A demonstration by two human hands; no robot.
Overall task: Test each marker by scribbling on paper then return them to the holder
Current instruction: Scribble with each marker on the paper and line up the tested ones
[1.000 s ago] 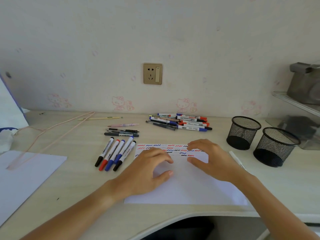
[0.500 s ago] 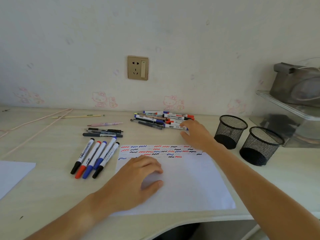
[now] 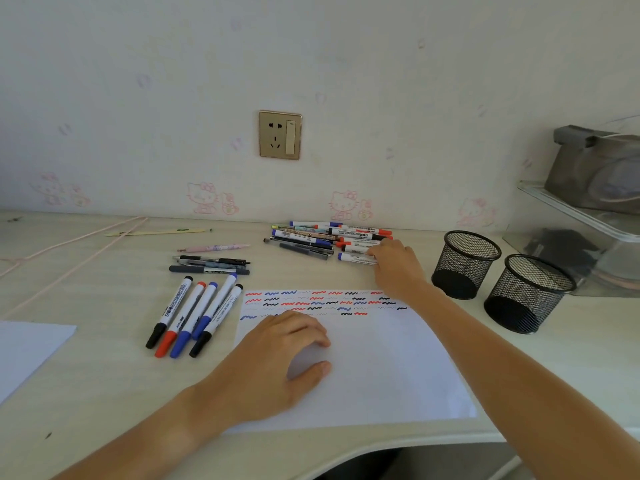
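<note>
While the left hand (image 3: 277, 355) is lying on the white sheet of paper (image 3: 381, 368), its fingers are curling loosely and its grip is holding nothing. The paper is sitting near the front edge of the pale wooden surface (image 3: 104, 393), and rows of small red, blue and black scribbles (image 3: 322, 301) are running across its far end. The right hand (image 3: 394, 265) is reaching past the paper's far right corner to a loose pile of markers and pens (image 3: 325, 239) lying close to the back edge, under a gold wall socket (image 3: 280, 134). Its fingertips are touching the nearest white marker with a blue cap (image 3: 356, 258); whether the grip is closing around that marker cannot be told, since the hand is hiding the marker's right end.

Five white markers with black, red and blue caps (image 3: 194, 315) are lying side by side just beside the paper's left edge. Beyond them, a few dark pens (image 3: 211, 265) are lying together, with a pink pen (image 3: 213, 248) a little farther back. Two black wire-mesh holders (image 3: 465, 263) are standing close together toward the right edge of the surface, the nearer one (image 3: 530, 294) more to the right. A second white sheet (image 3: 24, 355) is showing at the left edge.
</note>
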